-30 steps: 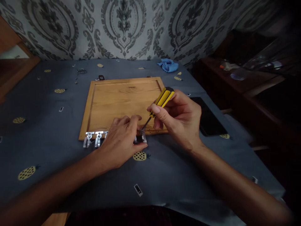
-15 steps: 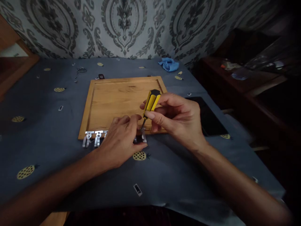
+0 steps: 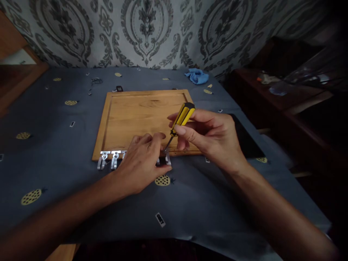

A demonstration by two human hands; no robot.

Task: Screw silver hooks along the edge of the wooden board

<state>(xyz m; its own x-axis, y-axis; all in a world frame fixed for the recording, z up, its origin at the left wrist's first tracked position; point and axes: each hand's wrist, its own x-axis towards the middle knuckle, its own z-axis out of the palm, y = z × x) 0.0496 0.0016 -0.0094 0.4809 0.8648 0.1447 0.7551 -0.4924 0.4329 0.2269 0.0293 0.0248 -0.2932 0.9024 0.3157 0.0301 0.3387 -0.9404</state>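
My right hand [image 3: 214,136] pinches a yellow-and-black screwdriver [image 3: 183,117] by its handle, the handle leaning to the right. Its thin shaft points down to the top of a silver metal hook [image 3: 168,158] at the near edge of a framed wooden board [image 3: 141,116]. Around that hook my left hand [image 3: 143,156] is closed, thumb at its lower end and index finger near the screwdriver tip. More metal hooks [image 3: 114,159] sit in a row along the same edge to the left; my left hand partly covers the row. Whether a screw is under the tip, I cannot tell.
The board lies on a blue-grey tablecloth [image 3: 59,156] with pineapple prints. A black flat panel [image 3: 247,139] lies to the right, partly behind my right hand. A blue cloth [image 3: 197,76] is at the back. Small dark hardware [image 3: 119,88] lies beyond the board.
The screwdriver handle has tipped further to the right, with my right hand following. My left hand keeps its place at the hook. The whole view has shifted slightly.
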